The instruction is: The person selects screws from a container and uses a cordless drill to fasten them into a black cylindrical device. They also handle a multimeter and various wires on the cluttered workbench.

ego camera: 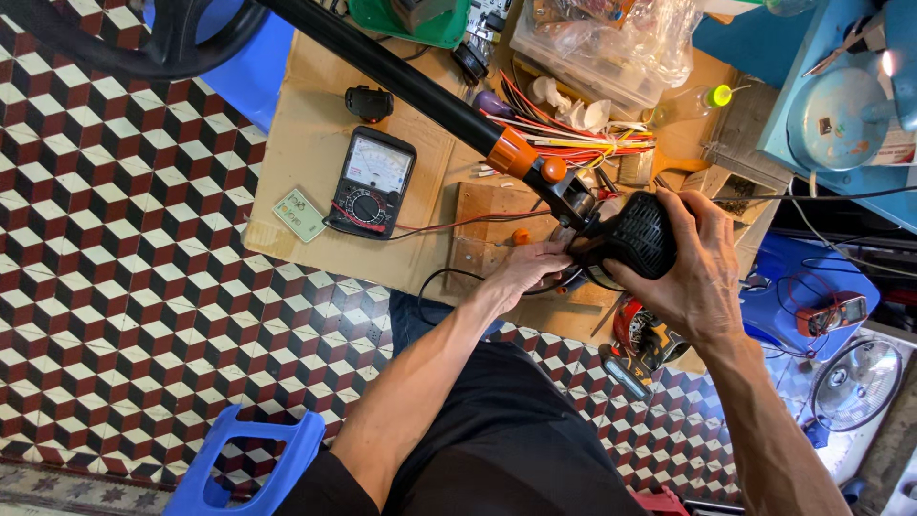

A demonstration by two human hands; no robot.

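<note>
A long black pole tool with an orange collar runs from the top left down to a black vented motor housing. My right hand grips that housing from the right. My left hand has its fingers curled against the housing's lower left end, where a round metal part shows beneath. Both hands hold the tool above a wooden board on a cardboard sheet. Behind the collar lies a bundle of red, yellow and white wires.
An analog multimeter with red and black leads lies on the cardboard, a small green card beside it. A red power tool sits below my right hand. A blue stool, a small fan and a clear parts box surround me.
</note>
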